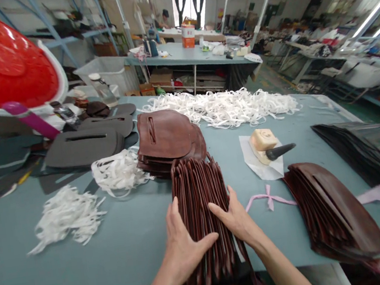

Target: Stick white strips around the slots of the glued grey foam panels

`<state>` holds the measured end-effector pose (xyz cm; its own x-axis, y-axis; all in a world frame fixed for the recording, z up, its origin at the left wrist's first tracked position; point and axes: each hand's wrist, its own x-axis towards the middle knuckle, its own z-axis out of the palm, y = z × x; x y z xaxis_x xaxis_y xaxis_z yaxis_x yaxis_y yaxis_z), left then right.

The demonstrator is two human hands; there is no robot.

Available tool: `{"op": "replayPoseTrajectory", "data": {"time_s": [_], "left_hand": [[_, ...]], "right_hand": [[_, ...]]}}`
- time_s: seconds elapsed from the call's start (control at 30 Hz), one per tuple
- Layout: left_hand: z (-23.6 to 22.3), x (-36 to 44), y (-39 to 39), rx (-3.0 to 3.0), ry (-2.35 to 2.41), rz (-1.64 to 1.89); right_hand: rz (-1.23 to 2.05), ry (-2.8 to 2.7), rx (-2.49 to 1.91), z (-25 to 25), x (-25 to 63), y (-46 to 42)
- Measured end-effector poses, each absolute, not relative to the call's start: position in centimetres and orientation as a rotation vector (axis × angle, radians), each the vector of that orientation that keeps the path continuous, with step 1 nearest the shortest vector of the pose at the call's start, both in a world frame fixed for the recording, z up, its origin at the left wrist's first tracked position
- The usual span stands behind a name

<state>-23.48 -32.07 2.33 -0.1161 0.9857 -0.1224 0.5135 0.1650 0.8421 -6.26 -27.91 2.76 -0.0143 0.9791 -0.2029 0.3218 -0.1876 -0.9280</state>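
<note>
A thick row of brown leather pieces (201,206) stands on edge at the table's front, folded edges up. My left hand (185,241) presses on its left side, with the thumb stretched across the top edges. On the opposite side my right hand (237,218) grips it, thumb also over the edges. Between them the two hands clasp the row. Just behind it, touching or nearly so, lies a pile of brown leather flaps (168,136), each top piece showing a slot. The row's lower end, near my body, is partly hidden by my arms.
White strips lie in a long heap (220,106) at the back and in a smaller pile (67,217) to the left. A glue container with a black-handled brush (263,144) sits on paper. More brown leather pieces (339,209) fan out at right. Grey slotted pieces (83,147) are stacked left.
</note>
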Motion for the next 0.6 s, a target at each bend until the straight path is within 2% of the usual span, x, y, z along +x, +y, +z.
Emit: {"op": "replayPoseTrajectory", "data": {"time_s": [0.17, 0.6], "left_hand": [[2.0, -25.3, -31.5, 1.459, 1.739, 0.763], [2.0, -23.6, -31.3, 1.528, 1.849, 0.647]], "right_hand": [[1.429, -1.244, -1.494, 2.2, -4.7, -28.8], [1.184, -1.155, -1.608, -0.9, -2.1, -24.6]]}}
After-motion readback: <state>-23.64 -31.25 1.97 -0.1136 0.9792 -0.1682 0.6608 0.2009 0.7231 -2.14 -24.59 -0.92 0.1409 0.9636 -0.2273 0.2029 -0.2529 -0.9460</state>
